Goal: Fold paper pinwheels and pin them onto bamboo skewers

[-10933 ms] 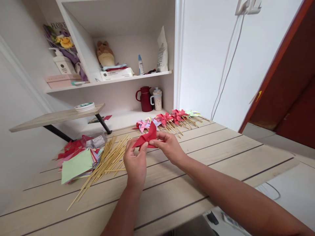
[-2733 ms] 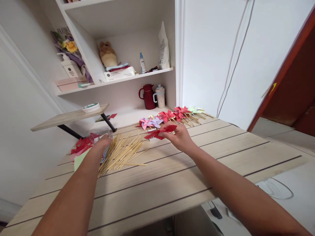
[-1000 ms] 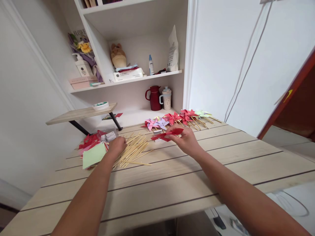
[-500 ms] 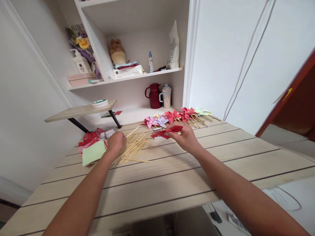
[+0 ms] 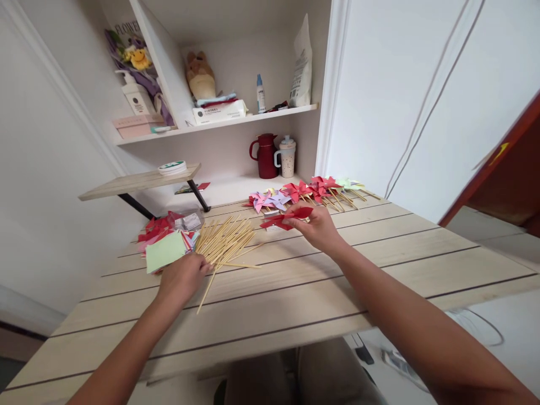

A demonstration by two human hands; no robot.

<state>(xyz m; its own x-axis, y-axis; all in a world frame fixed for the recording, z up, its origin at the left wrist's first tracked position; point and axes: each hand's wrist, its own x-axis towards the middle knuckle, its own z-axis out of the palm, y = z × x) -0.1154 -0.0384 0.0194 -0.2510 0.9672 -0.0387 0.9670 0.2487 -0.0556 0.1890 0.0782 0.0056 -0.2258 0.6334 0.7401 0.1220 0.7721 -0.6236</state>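
Observation:
My right hand (image 5: 319,229) holds a folded red paper pinwheel head (image 5: 287,218) just above the wooden table (image 5: 379,264), near the row of finished pinwheels (image 5: 307,194). My left hand (image 5: 182,277) rests on the table at the near edge of the pile of bamboo sticks (image 5: 223,242). Its fingers pinch one stick (image 5: 210,284) that lies pulled out toward me, apart from the pile.
A stack of coloured paper squares (image 5: 166,247) lies left of the sticks. A red jug (image 5: 265,156) and a mug (image 5: 287,157) stand at the back. A small raised wooden shelf (image 5: 139,181) juts out at the left; wall shelves hold bottles and boxes.
My left hand has drawn back from the stick pile toward me, dragging one stick out. My right hand has kept the red pinwheel head in nearly the same place.

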